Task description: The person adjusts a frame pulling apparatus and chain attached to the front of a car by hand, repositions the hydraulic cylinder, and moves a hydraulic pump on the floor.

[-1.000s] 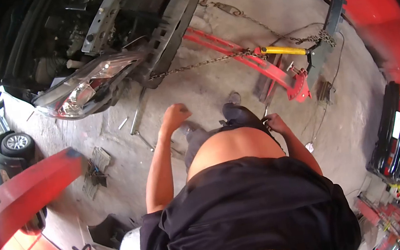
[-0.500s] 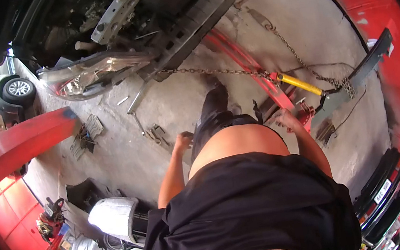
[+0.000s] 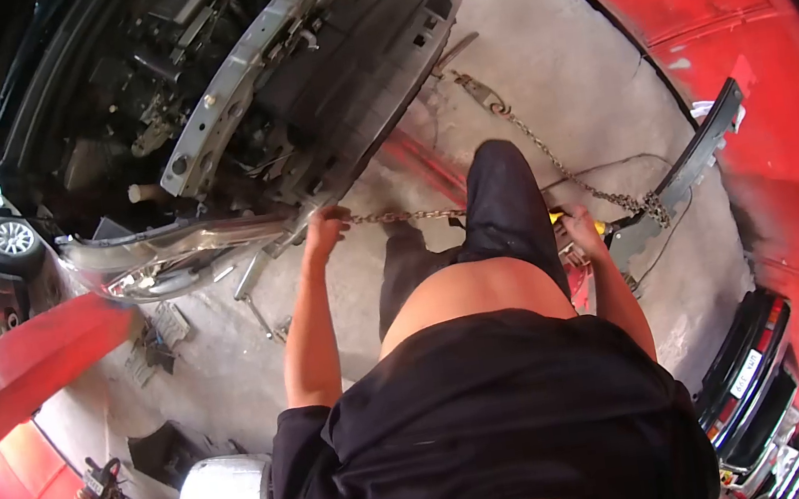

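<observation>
My left hand (image 3: 326, 230) reaches to the front corner of the opened-up car (image 3: 231, 120), its fingers curled round the end of a steel chain (image 3: 405, 215). That chain runs right, taut-looking, and passes behind my raised leg. On the other side my right hand (image 3: 581, 232) is closed over a yellow cylinder (image 3: 601, 226), whose far part my knee hides. Just below the right hand, part of a red metal frame (image 3: 581, 286) shows. The headlight (image 3: 187, 242) is beside my left hand.
A second chain (image 3: 548, 151) trails over the floor to a black bar (image 3: 691, 161). Left are a red lift arm (image 3: 40, 352) and loose scraps (image 3: 159, 342). A metal bar (image 3: 251, 274) stands under the headlight. A dark bumper with a plate (image 3: 747, 375) lies right.
I have stepped closer to the car, one knee now raised. My left hand has moved up to the chain's end by the car, and my right hand onto the yellow cylinder.
</observation>
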A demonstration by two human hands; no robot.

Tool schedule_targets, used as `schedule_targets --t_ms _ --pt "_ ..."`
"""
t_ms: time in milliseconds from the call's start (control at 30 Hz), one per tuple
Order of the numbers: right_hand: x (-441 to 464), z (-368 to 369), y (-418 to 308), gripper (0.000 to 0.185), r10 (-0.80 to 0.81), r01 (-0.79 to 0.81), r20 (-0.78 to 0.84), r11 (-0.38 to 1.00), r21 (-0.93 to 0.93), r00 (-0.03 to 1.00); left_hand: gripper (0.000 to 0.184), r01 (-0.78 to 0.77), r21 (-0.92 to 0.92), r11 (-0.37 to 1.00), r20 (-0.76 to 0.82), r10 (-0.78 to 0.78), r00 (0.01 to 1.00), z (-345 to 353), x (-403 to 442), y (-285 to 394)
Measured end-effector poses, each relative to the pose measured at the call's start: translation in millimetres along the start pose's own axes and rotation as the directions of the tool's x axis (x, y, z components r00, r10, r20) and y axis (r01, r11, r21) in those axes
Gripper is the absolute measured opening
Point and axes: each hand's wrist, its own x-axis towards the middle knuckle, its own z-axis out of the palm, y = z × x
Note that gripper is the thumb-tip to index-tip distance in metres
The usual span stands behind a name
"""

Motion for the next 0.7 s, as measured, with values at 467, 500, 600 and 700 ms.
schedule_targets --t_ms 467,500,600,700 --pt "204 -16 62 0.035 0.154 -0.171 0.547 0.985 -0.021 0.823 0.028 0.473 -0.312 0.824 -0.236 -0.549 0.802 60 -95 -149" --pt "238 -20 43 0.036 0.137 -0.120 0.563 0.991 -0.066 0.815 0.028 0.461 -0.395 0.795 -0.263 -0.578 0.772 69 -105 -159" --pt "332 -37 -26 0.038 0.055 0.047 0.601 0.987 -0.153 0.797 0.028 0.350 -0.587 0.730 -0.369 -0.626 0.687 127 -118 -152" --pt "402 -60 -69 0.040 -0.044 0.107 0.600 0.992 -0.069 0.799 0.028 0.157 -0.715 0.681 -0.439 -0.612 0.657 197 -96 -124"
